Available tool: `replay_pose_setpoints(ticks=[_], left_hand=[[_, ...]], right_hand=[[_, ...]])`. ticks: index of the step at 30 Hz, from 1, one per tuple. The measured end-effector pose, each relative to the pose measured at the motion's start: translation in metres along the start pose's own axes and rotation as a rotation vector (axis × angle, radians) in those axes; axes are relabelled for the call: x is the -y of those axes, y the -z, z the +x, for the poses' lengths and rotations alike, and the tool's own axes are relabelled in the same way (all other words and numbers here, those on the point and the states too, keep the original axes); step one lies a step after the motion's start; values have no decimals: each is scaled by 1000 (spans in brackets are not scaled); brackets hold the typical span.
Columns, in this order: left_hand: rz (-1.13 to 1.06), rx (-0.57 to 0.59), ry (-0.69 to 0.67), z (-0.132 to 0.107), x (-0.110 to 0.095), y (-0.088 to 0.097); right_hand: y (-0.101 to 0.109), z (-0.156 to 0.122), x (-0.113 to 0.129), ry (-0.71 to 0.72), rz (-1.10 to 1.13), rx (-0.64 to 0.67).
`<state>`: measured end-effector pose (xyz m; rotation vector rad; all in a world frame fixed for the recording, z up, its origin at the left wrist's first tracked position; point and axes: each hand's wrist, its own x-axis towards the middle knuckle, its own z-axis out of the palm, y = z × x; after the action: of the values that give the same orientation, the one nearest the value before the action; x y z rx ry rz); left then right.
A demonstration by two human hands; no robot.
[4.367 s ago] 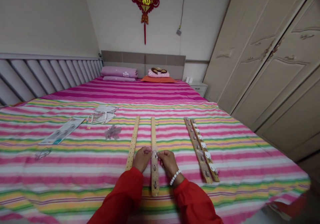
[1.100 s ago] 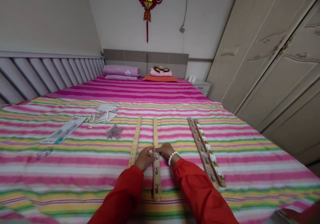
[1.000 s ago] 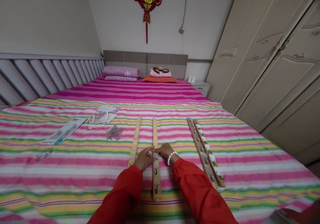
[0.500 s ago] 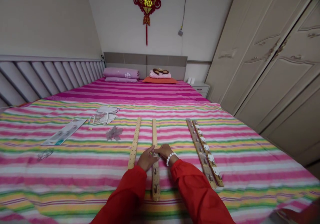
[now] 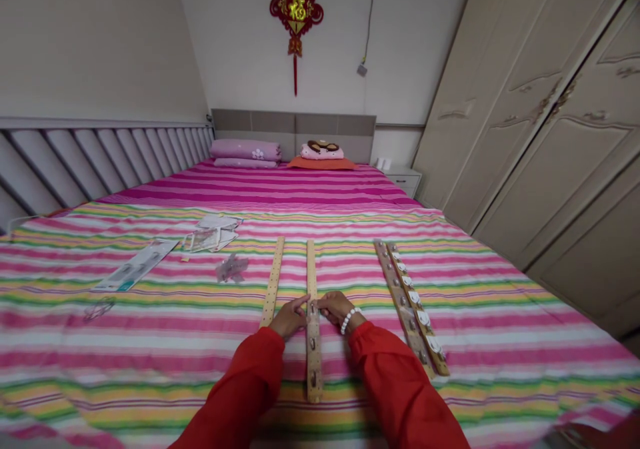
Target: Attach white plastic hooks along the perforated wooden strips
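A narrow wooden strip point(image 5: 311, 269) lies lengthwise between my hands. Small metal fittings, like this metal piece point(image 5: 313, 343), sit on its near half. My left hand point(image 5: 291, 317) rests at the strip's left edge, index finger stretched onto the wood and the other fingers loosely bent. From the right side, my right hand point(image 5: 337, 307), with a white bead bracelet, has its fingers pinched together at the uppermost fitting; what they grip is too small to make out. Left of my hands is a second wooden strip point(image 5: 273, 285) with rows of small holes, its near end close to my left sleeve.
At right lie a strip with metal fittings point(image 5: 395, 284) and a strip with white round pieces point(image 5: 414, 297). To the left are clear plastic scraps point(image 5: 232, 268), papers point(image 5: 213, 232), a long blister pack point(image 5: 137, 265) and a tangle of thin loops point(image 5: 99, 309). Striped cloth covers the bed.
My hands have moved apart slightly: the left has drawn back to the strip's left edge, the right to its right edge. The uppermost fitting shows more now. The view has shifted slightly.
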<state>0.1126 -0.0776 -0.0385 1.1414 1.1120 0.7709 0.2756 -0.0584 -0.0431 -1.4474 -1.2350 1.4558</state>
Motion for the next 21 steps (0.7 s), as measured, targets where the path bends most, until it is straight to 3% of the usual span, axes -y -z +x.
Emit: replay_pose_setpoints(ticks=[5, 13, 21], left_hand=[[-87, 16, 33, 0, 1, 1], [-137, -75, -24, -7, 3, 0], [-70, 4, -125, -17, -5, -12]], right_hand=[[2, -11, -3, -5, 158, 27], [-6, -29, -9, 105, 334, -95], [-19, -37, -12, 155, 324, -134]])
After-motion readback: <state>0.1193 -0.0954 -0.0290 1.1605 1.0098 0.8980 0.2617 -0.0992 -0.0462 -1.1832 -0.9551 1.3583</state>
